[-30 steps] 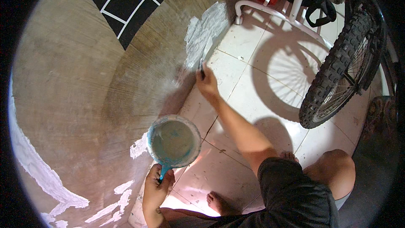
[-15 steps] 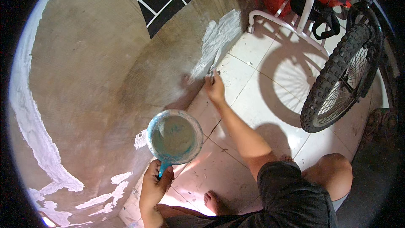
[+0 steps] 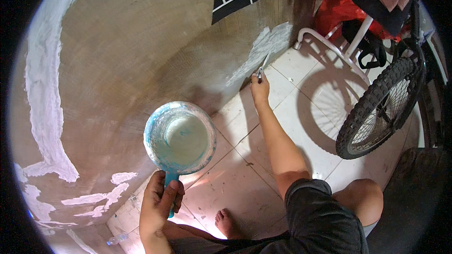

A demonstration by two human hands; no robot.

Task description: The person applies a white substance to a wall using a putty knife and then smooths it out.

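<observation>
The left hand (image 3: 160, 201) is gripping the handle of a blue dipper (image 3: 180, 137), fingers wrapped fully around it, and is holding the vessel upright in front of the body. The dipper is carrying a pale, whitish paste, and its rim and inner wall are smeared with the same material. It is sitting directly above the left hand, well apart from the right hand.

The right hand (image 3: 260, 89) is reaching forward at full arm's length and is closed on a small scraper (image 3: 262, 64), the blade of which is touching a white patch (image 3: 263, 49) at the foot of the brown wall (image 3: 141, 51). The patch is lying just beyond the fingertips, where the wall meets the tiled floor (image 3: 301, 108). The two hands are well apart, the left low and near the body, the right far forward.

Further white streaks (image 3: 44, 99) are showing on the wall to the left. A bicycle wheel (image 3: 376, 108) is standing on the tiles to the right of the outstretched arm, its shadow falling across the floor. A bare foot (image 3: 226, 221) is resting on the tiles near the left forearm, and a bent knee (image 3: 360, 197) is showing at the lower right.
</observation>
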